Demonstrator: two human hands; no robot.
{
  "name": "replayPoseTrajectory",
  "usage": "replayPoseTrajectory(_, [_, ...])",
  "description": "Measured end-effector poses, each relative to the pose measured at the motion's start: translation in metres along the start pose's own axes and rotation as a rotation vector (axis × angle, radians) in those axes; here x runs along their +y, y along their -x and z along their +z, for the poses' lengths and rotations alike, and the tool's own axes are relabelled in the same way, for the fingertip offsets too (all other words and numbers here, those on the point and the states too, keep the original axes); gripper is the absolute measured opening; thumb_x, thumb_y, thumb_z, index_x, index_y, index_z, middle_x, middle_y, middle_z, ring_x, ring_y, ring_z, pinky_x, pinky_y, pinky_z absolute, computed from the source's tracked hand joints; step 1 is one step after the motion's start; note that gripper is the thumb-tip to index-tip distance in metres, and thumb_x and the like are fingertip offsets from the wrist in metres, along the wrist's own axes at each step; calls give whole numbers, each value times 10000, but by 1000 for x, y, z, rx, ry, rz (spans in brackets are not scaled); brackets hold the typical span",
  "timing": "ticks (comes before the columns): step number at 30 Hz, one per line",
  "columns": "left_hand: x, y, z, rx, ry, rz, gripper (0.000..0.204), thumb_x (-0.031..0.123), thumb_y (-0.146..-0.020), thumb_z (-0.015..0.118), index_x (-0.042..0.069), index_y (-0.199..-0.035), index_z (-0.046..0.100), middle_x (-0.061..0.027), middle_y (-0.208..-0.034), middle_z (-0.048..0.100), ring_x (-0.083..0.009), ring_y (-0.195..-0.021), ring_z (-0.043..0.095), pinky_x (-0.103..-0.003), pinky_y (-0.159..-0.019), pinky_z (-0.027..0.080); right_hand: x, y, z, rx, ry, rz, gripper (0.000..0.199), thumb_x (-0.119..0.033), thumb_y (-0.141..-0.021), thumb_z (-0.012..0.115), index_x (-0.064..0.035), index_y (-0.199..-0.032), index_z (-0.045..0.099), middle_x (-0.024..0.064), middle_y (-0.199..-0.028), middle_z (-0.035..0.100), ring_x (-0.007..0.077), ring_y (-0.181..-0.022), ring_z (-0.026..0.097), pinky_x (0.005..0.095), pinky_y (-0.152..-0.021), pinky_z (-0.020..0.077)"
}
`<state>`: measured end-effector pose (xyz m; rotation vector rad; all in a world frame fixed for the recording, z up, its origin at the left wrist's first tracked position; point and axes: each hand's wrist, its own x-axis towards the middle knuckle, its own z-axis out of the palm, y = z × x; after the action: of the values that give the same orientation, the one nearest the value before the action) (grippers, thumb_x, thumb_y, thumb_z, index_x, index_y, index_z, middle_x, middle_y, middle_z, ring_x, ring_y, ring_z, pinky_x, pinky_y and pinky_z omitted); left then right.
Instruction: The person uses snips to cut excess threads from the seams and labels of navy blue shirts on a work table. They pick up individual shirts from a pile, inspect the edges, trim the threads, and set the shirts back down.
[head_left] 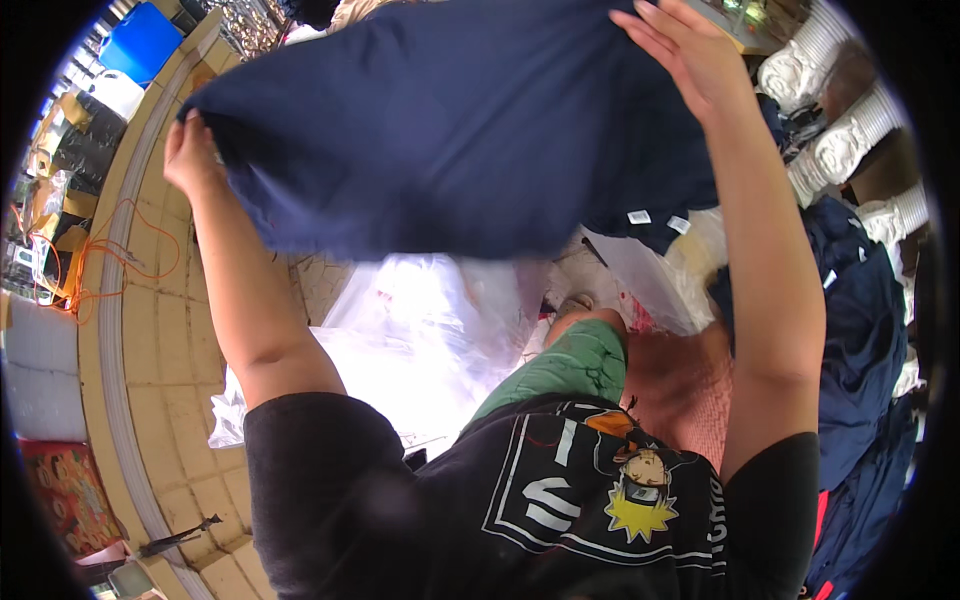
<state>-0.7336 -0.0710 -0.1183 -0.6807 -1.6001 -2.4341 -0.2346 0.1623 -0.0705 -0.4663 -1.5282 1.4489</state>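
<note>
A dark navy cloth garment (430, 120) is stretched out in the air between my raised arms, its lower edge blurred. My left hand (190, 155) has closed fingers gripping the garment's left corner. At the upper right, my right hand (695, 55) pinches its far edge with the fingertips, where folds gather. The cloth hides part of the scene behind it. More navy fabric with small white labels (638, 217) hangs just below my right hand.
Clear plastic sheeting (410, 320) lies below the garment, near my legs. Navy garments (850, 330) are piled at the right beside white ribbed rolls (840, 150). Along the left runs a tan tiled ledge (160, 340) with an orange cord (85, 275) and a blue container (140, 45).
</note>
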Motion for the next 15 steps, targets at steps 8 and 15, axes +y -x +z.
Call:
replayPoseTrajectory(8, [-151,33,-40,104,192,-6,289,-11,-818,688,-52,-1038,506,-120,-960,598,-237,-904,644,-343,-849,561,127,-30,46,96,11,223,316,-133,-863,707,23,-1117,601,93,-1079,646,212,-1048,638,290,-908,502])
replayPoseTrajectory(15, [-295,248,-117,122,-792,-459,477,46,-755,625,-32,-1216,532,-213,-1254,554,-324,-1130,575,-365,-981,446,82,53,-18,-243,470,464,401,-265,-899,651,-23,-1217,619,67,-1147,656,132,-1002,625,254,-857,474])
